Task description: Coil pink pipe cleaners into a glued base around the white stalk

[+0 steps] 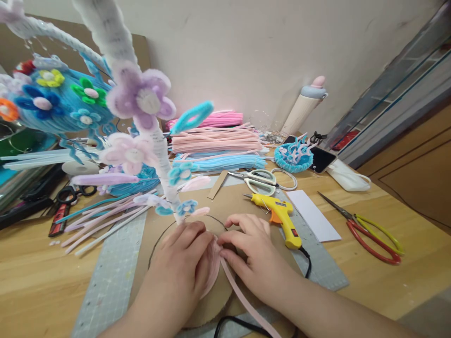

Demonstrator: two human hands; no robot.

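Observation:
A round pink disc of coiled pipe cleaner (212, 277) lies on a brown cardboard circle (211, 312), partly hidden under my left hand (185, 258). My left fingers are bent together and press on the disc, close to the foot of a white wrapped stem (157, 141) with fuzzy flowers. My right hand (248, 249) pinches a pink pipe cleaner (239, 295) with thumb and forefinger at the disc's right edge. The strip's loose end trails toward the lower right.
A yellow glue gun (278, 213) lies right of my hands, its black cord running forward. Beyond are white-handled scissors (260, 180), red-and-yellow scissors (364, 232) and a white card (313, 216). Pipe cleaner bundles (214, 141) line the wall. A blue flowered piece (63, 98) hangs at left.

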